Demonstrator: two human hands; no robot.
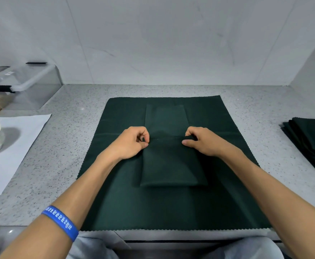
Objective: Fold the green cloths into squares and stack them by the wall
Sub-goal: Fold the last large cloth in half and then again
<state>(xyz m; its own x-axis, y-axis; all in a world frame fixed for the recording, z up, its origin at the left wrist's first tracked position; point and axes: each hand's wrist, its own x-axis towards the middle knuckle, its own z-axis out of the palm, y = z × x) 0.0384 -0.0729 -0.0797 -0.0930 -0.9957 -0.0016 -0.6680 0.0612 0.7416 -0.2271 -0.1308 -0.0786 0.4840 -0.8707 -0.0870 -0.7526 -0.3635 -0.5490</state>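
A large green cloth (pixel 115 193) lies spread flat on the speckled desk (pixel 69 101). At its centre lies a narrow folded cloth (pixel 171 165); the left hand (pixel 132 142) pinches its left edge, the right hand (pixel 199 141) its right edge, seemingly at a fold. Right of the large cloth sits a stack of folded cloths (pixel 310 143).
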